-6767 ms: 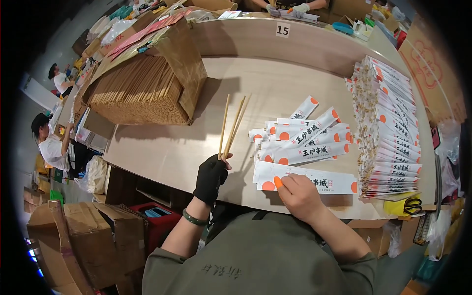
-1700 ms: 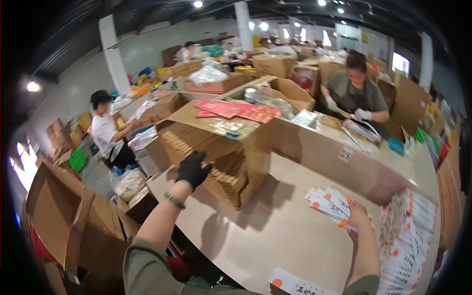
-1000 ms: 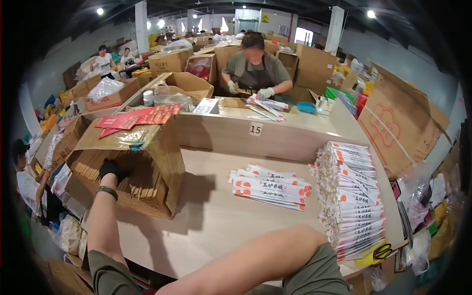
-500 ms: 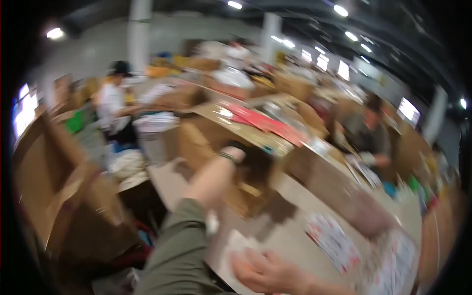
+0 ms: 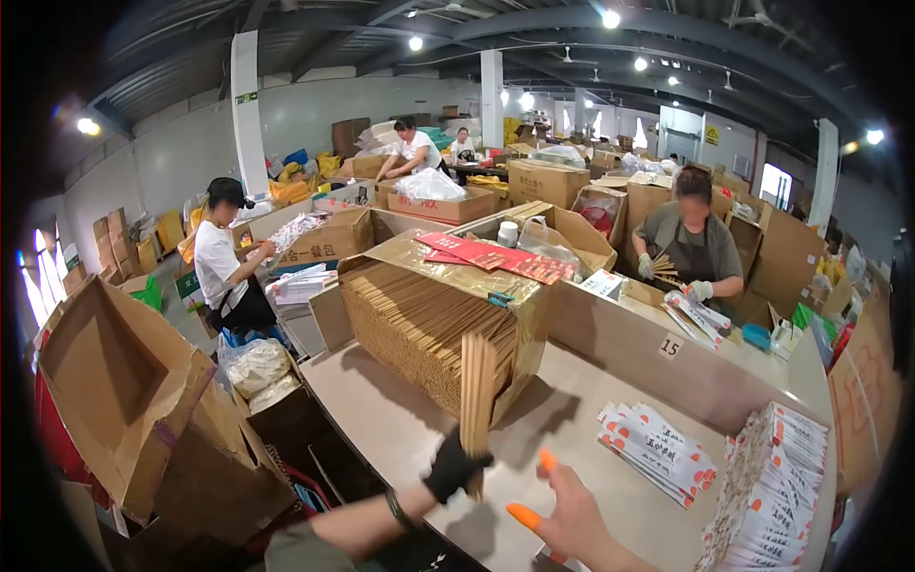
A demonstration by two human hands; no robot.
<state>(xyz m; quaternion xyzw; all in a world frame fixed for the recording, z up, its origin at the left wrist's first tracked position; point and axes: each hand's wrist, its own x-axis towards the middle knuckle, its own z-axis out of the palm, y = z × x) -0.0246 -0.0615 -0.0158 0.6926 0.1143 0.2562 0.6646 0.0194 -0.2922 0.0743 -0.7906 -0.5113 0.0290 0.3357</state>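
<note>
My left hand (image 5: 457,465), in a black glove with a dark band at the wrist, grips a bundle of wooden chopsticks (image 5: 477,386) that stands nearly upright. Behind the bundle, a cardboard box (image 5: 522,353) lies open toward me, packed with many more chopsticks (image 5: 400,329). Orange finger covers sit on the thumb and a finger of my right hand (image 5: 572,520). Those two digits are spread apart and hold nothing, just right of the bundle. Printed white paper sleeves (image 5: 658,450) lie fanned on the table to the right, with a larger stack of sleeves (image 5: 774,496) at the table's right edge.
A low partition (image 5: 658,348) runs behind the table (image 5: 572,391). Red packets (image 5: 496,255) lie on top of the box. At left stands a large open carton (image 5: 124,372). Across the partition a person (image 5: 688,238) in gloves holds sticks; another person (image 5: 224,253) works at left.
My left hand has come out of the box and back toward me, now with a chopstick bundle. My right hand has shifted right, its fingers now spread. The view has steadied.
</note>
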